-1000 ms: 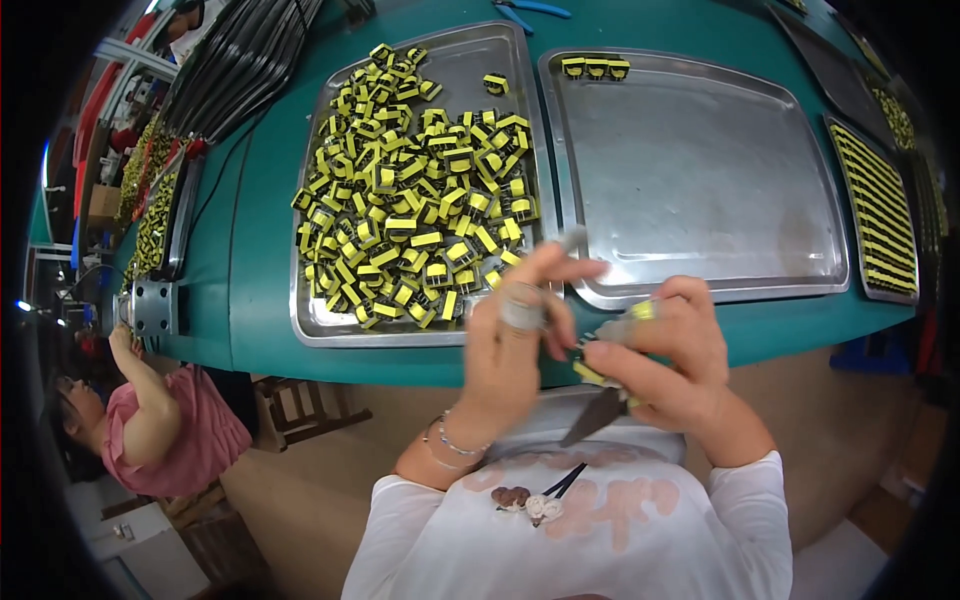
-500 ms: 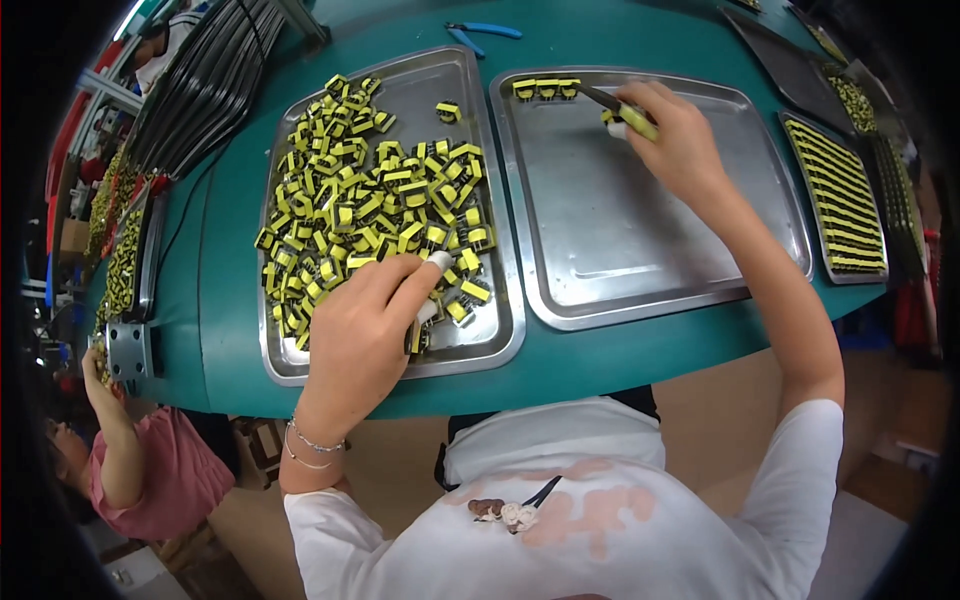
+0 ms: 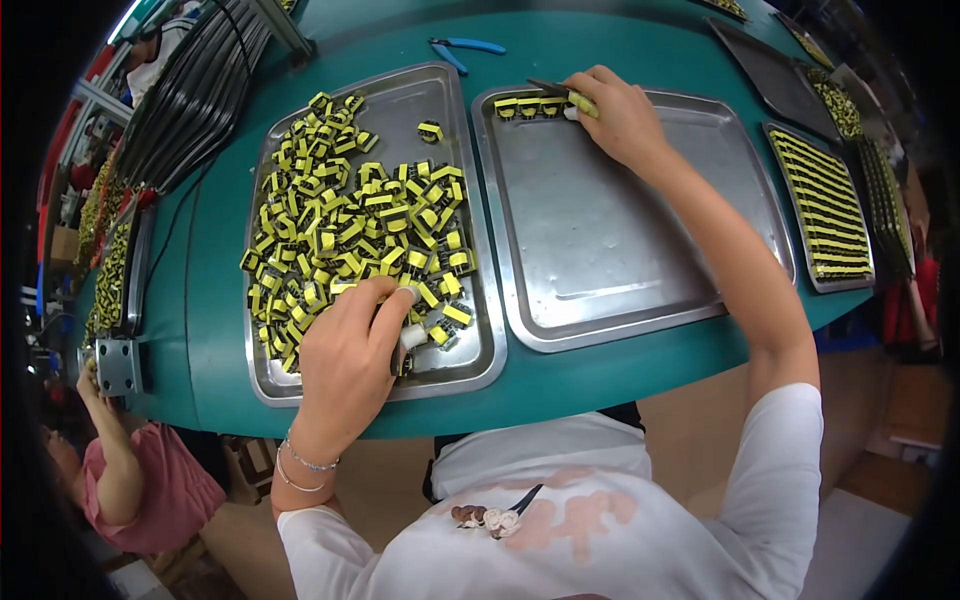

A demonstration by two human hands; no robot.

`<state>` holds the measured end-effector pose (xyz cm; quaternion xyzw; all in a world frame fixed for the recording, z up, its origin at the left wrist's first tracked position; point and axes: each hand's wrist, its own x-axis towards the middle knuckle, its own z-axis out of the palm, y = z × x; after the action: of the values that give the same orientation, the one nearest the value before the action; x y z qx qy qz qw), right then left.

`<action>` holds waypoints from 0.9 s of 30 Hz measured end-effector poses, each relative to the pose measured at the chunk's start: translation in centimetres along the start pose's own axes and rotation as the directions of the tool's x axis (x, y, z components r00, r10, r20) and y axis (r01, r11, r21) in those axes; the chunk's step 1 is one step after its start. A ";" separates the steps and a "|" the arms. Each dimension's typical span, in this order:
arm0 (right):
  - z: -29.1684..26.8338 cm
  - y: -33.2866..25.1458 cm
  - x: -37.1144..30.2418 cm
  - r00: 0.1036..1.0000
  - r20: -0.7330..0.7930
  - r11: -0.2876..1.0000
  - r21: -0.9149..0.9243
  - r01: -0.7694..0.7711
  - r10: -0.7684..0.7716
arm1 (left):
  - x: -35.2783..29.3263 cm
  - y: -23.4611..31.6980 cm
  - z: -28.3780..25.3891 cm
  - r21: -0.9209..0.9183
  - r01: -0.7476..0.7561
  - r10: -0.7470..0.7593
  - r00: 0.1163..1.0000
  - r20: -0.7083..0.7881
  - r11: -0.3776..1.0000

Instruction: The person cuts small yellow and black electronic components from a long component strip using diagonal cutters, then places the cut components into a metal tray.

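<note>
In the left metal tray (image 3: 497,345) lies a loose heap of small yellow-and-black transformers (image 3: 350,230) with pins. My left hand (image 3: 345,360) is curled over the heap's near right part, white covers on two fingertips; whatever its fingers hold is hidden. At the far left corner of the right metal tray (image 3: 640,240), several transformers (image 3: 528,107) stand in a short row. There my right hand (image 3: 620,118) grips a slim tool (image 3: 582,103) with a dark pointed tip and yellow-green grip. Its tip reaches over the row, and a white-covered fingertip is beside the last piece.
Blue-handled cutters (image 3: 470,46) lie beyond the trays on the green table (image 3: 380,30). A tray of transformers in neat rows (image 3: 822,205) stands at the right. Stacked dark trays (image 3: 195,100) rise at the far left. A person in pink (image 3: 150,490) sits at the left.
My right hand has moved left to the row, bringing a transformer to its end. The tool's tip now points over the row. My left hand stays over the heap; the whole view has shifted slightly.
</note>
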<state>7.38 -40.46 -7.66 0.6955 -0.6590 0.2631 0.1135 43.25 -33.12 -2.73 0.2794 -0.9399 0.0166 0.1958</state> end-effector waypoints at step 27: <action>-10.8 -11.7 -12.6 0.968 0.183 0.805 0.592 0.031 -0.172 | 1.0 7.2 2.8 -0.899 0.247 -0.434 0.809 0.397 -0.362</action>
<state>16.59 -22.95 -2.91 0.7563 -0.5163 0.3649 -0.1682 37.65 -27.91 -4.33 0.2906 -0.4438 -0.7543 0.3868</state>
